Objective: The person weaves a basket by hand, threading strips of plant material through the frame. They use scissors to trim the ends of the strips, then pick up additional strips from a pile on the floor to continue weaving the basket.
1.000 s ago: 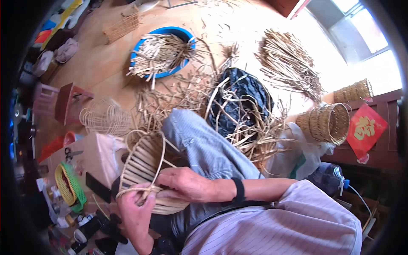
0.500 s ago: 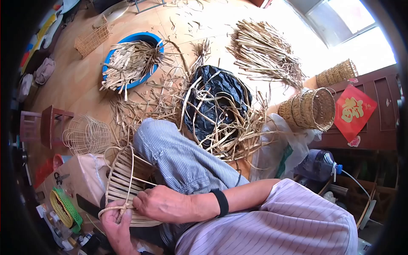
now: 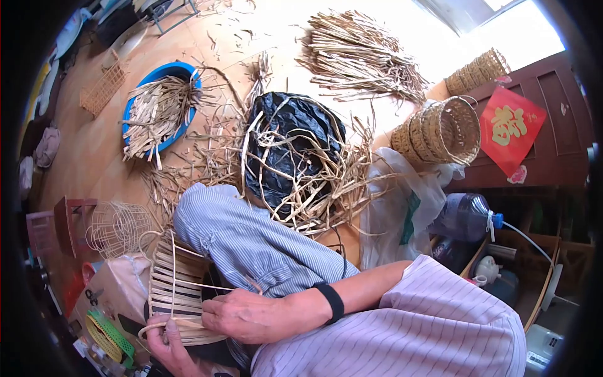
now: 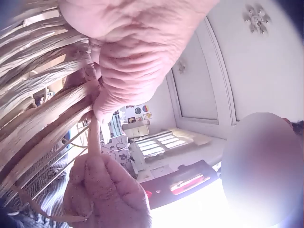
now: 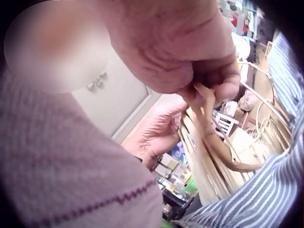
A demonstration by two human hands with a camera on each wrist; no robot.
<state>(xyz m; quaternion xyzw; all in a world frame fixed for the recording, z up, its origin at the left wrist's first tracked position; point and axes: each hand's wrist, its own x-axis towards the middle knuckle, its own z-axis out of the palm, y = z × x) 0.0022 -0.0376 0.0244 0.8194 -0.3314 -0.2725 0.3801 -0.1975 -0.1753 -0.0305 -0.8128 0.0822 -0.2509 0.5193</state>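
Note:
A partly woven basket (image 3: 164,276) of pale flat plant strips leans across the lap, with a thin hoop standing up from it. At its near rim my left hand (image 3: 168,347) pinches the edge, thumb on top. My right hand (image 3: 242,315) is just to the right and grips a plant strip (image 5: 209,130) in curled fingers. The strip's loose tail hangs below that hand in the right wrist view. In the left wrist view, a short taut length of strip (image 4: 94,137) runs from the left fingers to the right fist.
A blue basin (image 3: 196,78) of cut strips, a black plastic bag (image 3: 264,110) under loose strips, and a straw bundle (image 3: 364,53) lie on the floor. Finished baskets (image 3: 433,132) stand at right near a water bottle (image 3: 465,217). A cardboard box (image 3: 119,276) is beside the left knee.
The head view has turned, so the floor things sit farther left. My right hand has drawn a little away from the left thumb, with the strip between them; the left hand stays at the rim.

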